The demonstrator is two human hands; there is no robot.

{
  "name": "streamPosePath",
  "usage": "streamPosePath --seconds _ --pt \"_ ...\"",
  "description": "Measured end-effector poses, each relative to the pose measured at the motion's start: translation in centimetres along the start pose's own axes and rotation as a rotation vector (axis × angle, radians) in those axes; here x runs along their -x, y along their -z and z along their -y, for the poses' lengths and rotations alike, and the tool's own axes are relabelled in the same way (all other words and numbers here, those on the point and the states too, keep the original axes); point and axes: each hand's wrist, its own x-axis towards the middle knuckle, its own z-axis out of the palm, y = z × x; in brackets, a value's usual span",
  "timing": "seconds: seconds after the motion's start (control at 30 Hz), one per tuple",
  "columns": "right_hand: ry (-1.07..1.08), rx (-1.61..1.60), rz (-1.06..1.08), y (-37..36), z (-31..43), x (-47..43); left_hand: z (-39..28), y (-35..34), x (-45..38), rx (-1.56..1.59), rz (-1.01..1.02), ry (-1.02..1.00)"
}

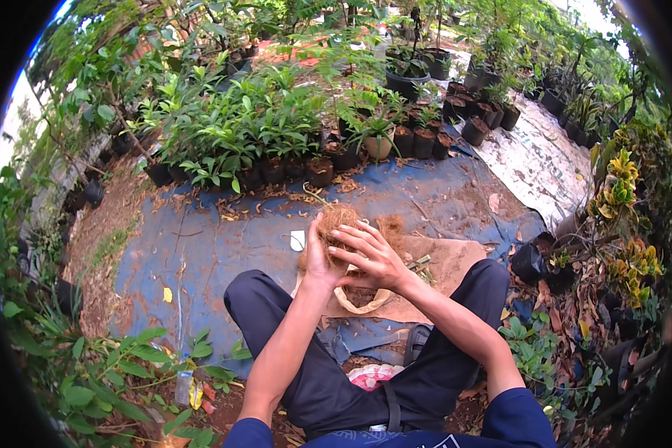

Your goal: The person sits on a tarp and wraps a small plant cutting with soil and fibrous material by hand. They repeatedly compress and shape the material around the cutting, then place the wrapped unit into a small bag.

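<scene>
Between my two hands is a ball of brown coir fibre (339, 217), with a thin pale green stem rising from its top left. My left hand (320, 257) cups its left side and underside. My right hand (372, 255) lies over its right side with the fingers spread. Behind my right hand, more loose coir fibre (391, 228) is heaped. Below my hands an open sack with a rolled pale rim (364, 308) holds dark brown matter, partly hidden. Cut green stems (421, 263) lie to the right of it, on a brown sheet (453, 252).
A blue tarpaulin (201, 252) covers the ground, with a small white piece (297, 241) near my left hand. Leafy seedlings in black bags (319, 171) and a pale pot (378, 144) line its far edge. A plastic bottle (183, 387) stands at lower left; croton plants (619, 185) grow at right.
</scene>
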Motion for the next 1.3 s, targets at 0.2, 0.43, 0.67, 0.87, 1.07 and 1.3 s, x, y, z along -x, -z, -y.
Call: streamPosePath --seconds 0.2,0.43,0.67,0.87,1.07,1.3 --pt "-0.077 0.045 -0.072 -0.3 0.0 -0.4 1.1 0.4 -0.2 0.092 0.019 -0.068" --pt "-0.459 -0.289 -0.382 -0.6 -0.1 -0.9 1.9 -0.6 0.5 -0.064 0.085 -0.237" --pt "-0.547 -0.382 -0.438 -0.2 -0.4 -0.8 3.4 -1.6 0.8 -0.340 0.097 -0.457" --pt "-0.557 -0.207 -0.449 -1.3 0.1 0.4 2.7 -1.8 0.0 -0.346 0.008 -0.530" --pt "-0.601 -0.271 -0.399 -1.8 -0.1 0.1 2.2 -1.5 0.3 -0.430 0.026 -0.513" --pt "-0.570 -0.390 -0.417 -1.5 0.2 0.3 3.6 -0.8 0.3 -0.393 0.175 -0.396"
